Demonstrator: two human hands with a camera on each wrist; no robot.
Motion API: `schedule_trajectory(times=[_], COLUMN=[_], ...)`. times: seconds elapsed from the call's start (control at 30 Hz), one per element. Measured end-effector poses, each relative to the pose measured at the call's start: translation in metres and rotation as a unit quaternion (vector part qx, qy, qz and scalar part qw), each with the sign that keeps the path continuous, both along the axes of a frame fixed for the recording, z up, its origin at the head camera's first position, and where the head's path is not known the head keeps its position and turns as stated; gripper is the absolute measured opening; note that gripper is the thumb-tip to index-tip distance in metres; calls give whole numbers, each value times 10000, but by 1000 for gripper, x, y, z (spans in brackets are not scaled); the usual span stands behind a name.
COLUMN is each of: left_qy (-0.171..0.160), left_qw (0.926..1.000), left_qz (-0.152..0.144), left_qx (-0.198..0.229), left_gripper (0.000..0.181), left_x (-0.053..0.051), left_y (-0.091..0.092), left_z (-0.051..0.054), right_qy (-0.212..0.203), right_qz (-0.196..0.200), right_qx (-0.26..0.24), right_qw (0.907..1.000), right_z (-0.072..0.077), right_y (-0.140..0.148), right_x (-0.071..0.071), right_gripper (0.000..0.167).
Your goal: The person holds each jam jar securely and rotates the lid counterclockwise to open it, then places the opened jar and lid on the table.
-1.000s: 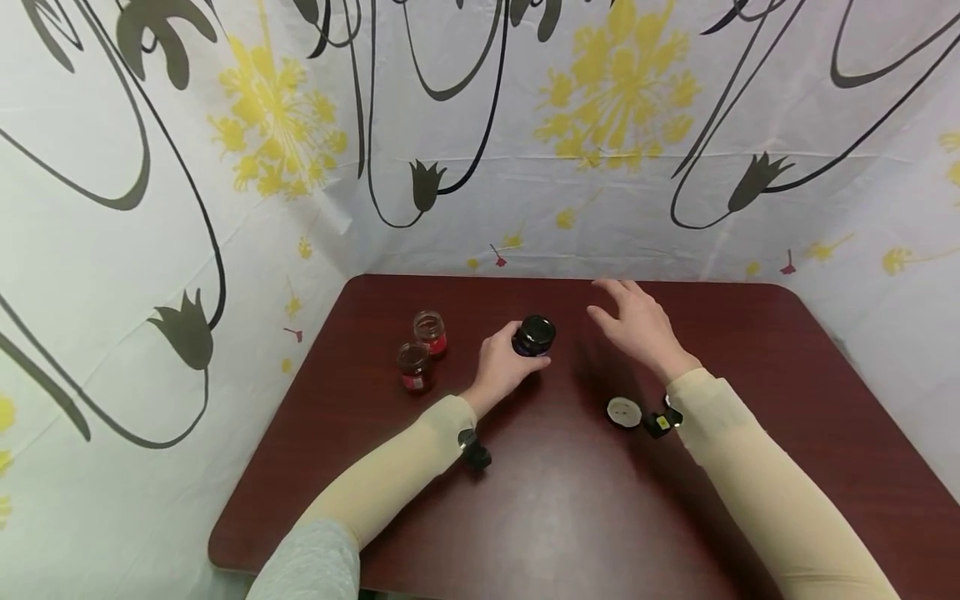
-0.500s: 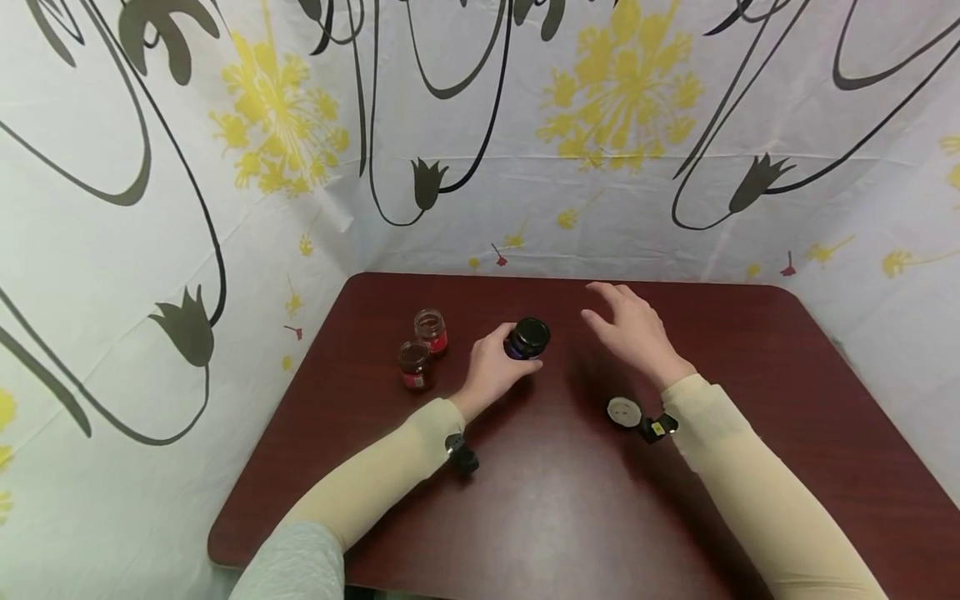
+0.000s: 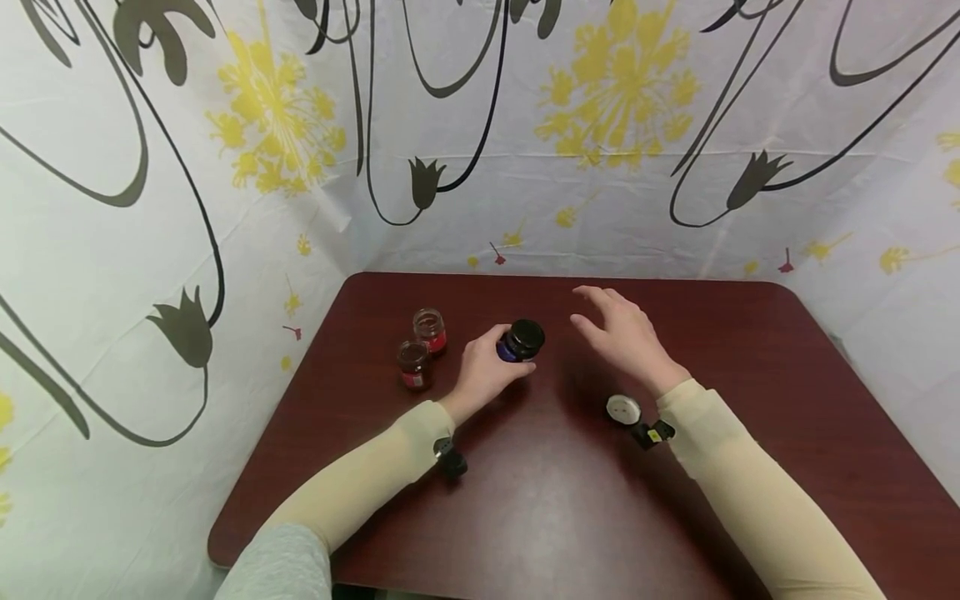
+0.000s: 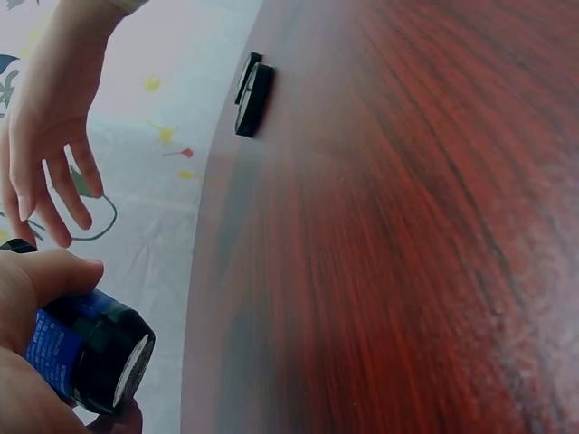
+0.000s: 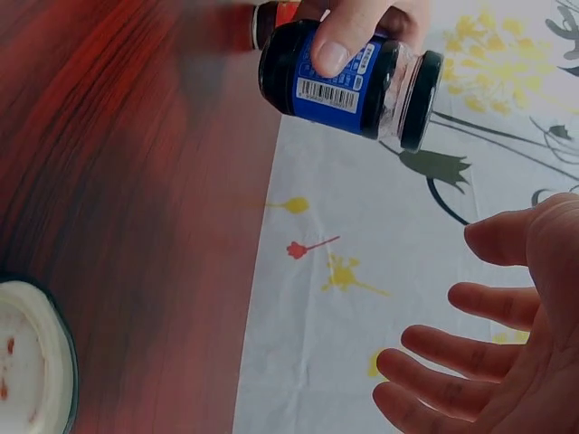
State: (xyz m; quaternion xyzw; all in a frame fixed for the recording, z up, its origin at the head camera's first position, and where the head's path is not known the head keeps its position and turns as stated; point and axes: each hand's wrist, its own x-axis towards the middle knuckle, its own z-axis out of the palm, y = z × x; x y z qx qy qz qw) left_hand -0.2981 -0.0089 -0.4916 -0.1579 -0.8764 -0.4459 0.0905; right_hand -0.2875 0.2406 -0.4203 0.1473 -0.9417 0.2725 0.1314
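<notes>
My left hand (image 3: 482,368) grips a dark glass jar (image 5: 339,86) around its blue label, with the thumb across the front. A black lid (image 5: 422,101) is on the jar, and a barcode shows on the label. In the right wrist view the jar is apart from the tabletop. To its right, my right hand (image 3: 628,340) hovers over the table with fingers spread and relaxed, touching nothing. Below that hand a loose round lid (image 3: 623,409) lies on the table, its pale underside up with a few reddish specks.
On the left of the dark red table (image 3: 540,500) stand two small glass jars with red labels: a clear lidless one (image 3: 430,332) behind, and a darker-filled one (image 3: 414,367) in front. A patterned cloth (image 3: 525,217) hangs behind the table and along its sides.
My left hand has shifted slightly left and toward me, carrying the jar. The right hand has also drifted a little left, still relaxed. Table items stay in place.
</notes>
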Motion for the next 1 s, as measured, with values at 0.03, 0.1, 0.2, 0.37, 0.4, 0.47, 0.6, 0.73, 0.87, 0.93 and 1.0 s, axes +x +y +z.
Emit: schedule_trajectory(times=[0.03, 0.1, 0.2, 0.37, 0.4, 0.47, 0.6, 0.73, 0.87, 0.93, 1.0], left_qy=[23, 67, 142, 218, 221, 209, 144, 87, 88, 117, 152], left_qw=[10000, 10000, 9999, 9997, 9997, 9997, 9998, 9998, 9997, 9996, 9995], left_qz=[0, -7, -32, -75, -89, -108, -150, -142, -193, -222, -237], left_qx=[-8, -2, 5, -10, -17, -45, -56, -79, -72, -91, -132], left_gripper=[66, 65, 64, 65, 65, 64, 64, 64, 62, 62, 62], left_x=[0, 1, 2, 4, 4, 6, 9, 12, 17, 19, 21], left_y=[-1, -2, -3, -6, -7, -8, -10, -10, -9, -9, -9], left_z=[0, -1, -1, -2, -1, 0, 2, 4, 6, 6, 6], right_qy=[25, 84, 187, 214, 198, 147, 64, -14, -91, -94, -99], right_qz=[25, 66, 124, 201, 215, 252, 324, 383, 456, 489, 525], right_qx=[-6, -16, -25, -35, -42, -62, -118, -181, -189, -184, -157], right_qw=[10000, 9999, 9997, 9996, 9996, 9996, 9994, 9991, 9987, 9986, 9984], right_z=[0, 1, 2, 3, 2, 2, 1, -1, -1, -1, -2], right_y=[-1, -4, -7, -11, -12, -14, -18, -21, -23, -25, -26], right_x=[1, 2, 5, 9, 10, 11, 14, 16, 18, 19, 20], right_gripper=[50, 49, 48, 47, 47, 47, 48, 47, 46, 45, 45])
